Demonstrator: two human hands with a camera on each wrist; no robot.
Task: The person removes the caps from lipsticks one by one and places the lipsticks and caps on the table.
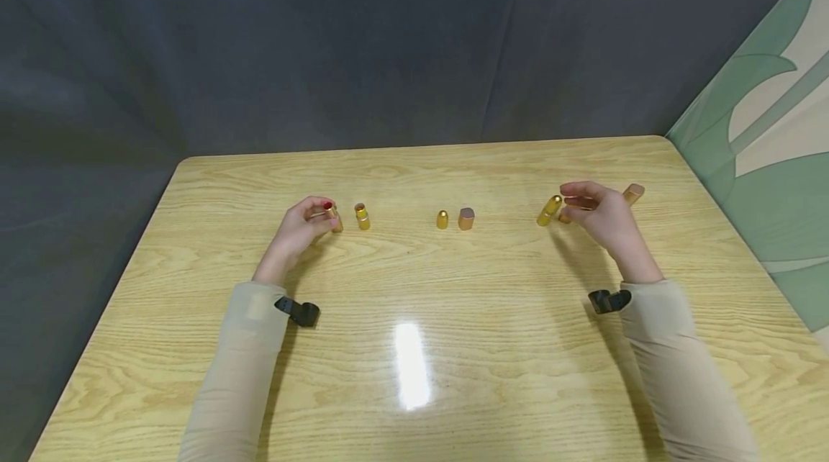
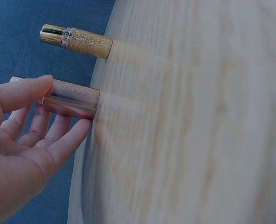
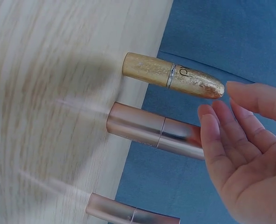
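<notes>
My left hand (image 1: 299, 232) holds an uncapped rose-gold lipstick tube (image 2: 75, 98) upright at the table, thumb on one side and fingers on the other. Just right of it stands an uncapped gold lipstick tube (image 1: 362, 217). On the right, my right hand (image 1: 602, 216) hovers with loosely bent fingers, thumb and fingertips right by the tip of a capped gold lipstick (image 3: 173, 76). Beside that stands a capped rose-gold lipstick (image 3: 135, 123), its top partly hidden by the fingers. Another rose-gold lipstick (image 1: 634, 193) shows beyond the right hand.
A small gold lipstick cap (image 1: 442, 219) and a rose-gold cap (image 1: 466, 219) stand mid-table between the hands. The wooden table (image 1: 401, 275) ends at a dark cloth (image 1: 343, 52) behind. A green and white patterned cloth (image 1: 790, 181) lies at the right.
</notes>
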